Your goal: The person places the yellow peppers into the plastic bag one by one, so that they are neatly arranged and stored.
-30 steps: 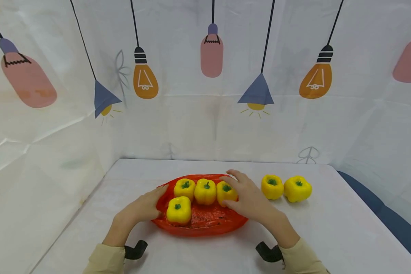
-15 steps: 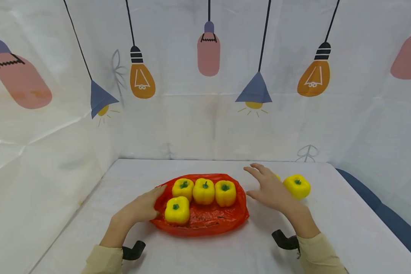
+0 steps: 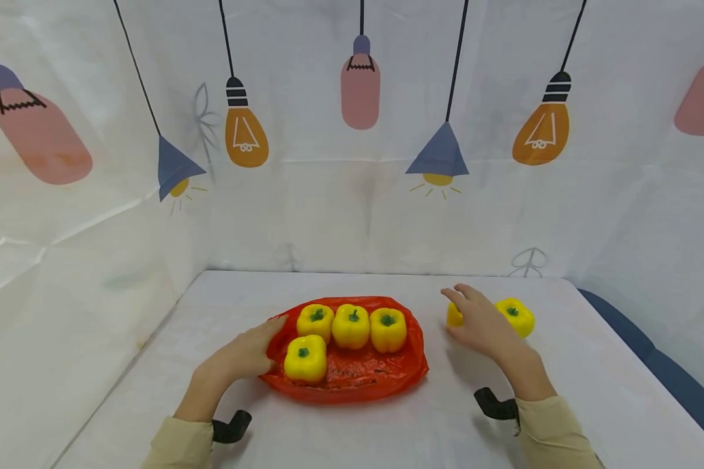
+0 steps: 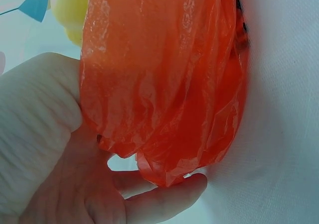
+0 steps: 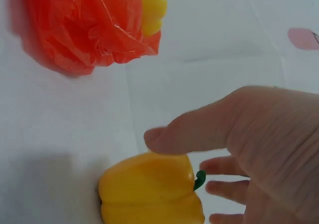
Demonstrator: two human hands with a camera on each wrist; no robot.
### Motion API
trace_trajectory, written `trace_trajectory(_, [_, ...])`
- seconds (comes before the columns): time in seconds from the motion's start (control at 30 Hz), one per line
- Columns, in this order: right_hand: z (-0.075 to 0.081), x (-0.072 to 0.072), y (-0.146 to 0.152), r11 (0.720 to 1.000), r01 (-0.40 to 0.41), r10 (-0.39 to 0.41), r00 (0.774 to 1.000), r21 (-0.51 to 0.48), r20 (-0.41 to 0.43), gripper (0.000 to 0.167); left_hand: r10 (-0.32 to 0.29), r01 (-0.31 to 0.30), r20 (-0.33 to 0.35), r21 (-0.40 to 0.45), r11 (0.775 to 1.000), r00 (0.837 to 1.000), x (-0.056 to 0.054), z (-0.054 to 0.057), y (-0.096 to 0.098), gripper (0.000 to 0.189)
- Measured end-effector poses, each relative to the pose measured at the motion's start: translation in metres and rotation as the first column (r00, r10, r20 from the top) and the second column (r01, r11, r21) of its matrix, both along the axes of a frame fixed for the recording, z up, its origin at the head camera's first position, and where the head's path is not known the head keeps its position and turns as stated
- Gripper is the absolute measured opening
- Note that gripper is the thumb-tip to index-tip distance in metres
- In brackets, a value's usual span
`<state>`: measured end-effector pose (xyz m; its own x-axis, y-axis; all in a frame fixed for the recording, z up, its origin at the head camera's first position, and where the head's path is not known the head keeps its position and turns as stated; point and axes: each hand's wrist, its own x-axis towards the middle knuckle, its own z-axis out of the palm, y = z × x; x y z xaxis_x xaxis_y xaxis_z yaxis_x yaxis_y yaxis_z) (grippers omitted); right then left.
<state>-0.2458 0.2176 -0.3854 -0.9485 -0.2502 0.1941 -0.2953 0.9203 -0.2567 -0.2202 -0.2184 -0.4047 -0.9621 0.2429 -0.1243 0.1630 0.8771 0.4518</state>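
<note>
A red plastic bag [image 3: 360,391] lies on the white table with its mouth spread upward, and several yellow bell peppers [image 3: 351,327] stand in it, stems up. My left hand [image 3: 243,352] holds the bag's left end; in the left wrist view its fingers [image 4: 167,201] curve round the gathered end, the thumb partly hidden by the plastic. To the right of the bag, my right hand [image 3: 482,324] reaches over a loose yellow bell pepper [image 5: 149,191], mostly covering it in the head view. Its thumb lies close over the pepper's side, the other fingers beyond the green stem.
Another yellow bell pepper [image 3: 519,318] stands just right of my right hand. Behind the white table [image 3: 352,443] hangs a pale sheet [image 3: 322,221] printed with lamps. Dark blue material [image 3: 639,345] shows past the table's right edge.
My right hand has left the rightmost pepper in the bag and moved right to the loose peppers outside it. The left hand has stayed at the bag's left end.
</note>
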Motion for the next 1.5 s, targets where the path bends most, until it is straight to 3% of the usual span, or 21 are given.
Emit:
trace_trajectory(0.4, [-0.004, -0.001, 0.005, 1.0, -0.024, 0.024, 0.999, 0.017, 0.036, 0.059, 0.008, -0.008, 0.011, 0.001, 1.0, 1.0, 0.001, 0.001, 0.001, 0.083])
trace_trajectory(0.93, [-0.005, -0.002, 0.001, 1.0, -0.014, 0.015, 0.987, -0.01, 0.163, 0.065, 0.019, -0.019, 0.025, 0.001, 1.0, 0.999, 0.0, 0.0, -0.001, 0.084])
trace_trajectory(1.5, [0.014, 0.011, -0.012, 0.985, -0.141, 0.142, 0.99, -0.103, 0.005, 0.067, 0.019, -0.018, 0.02, -0.003, 1.0, 1.0, 0.001, -0.001, 0.0, 0.085])
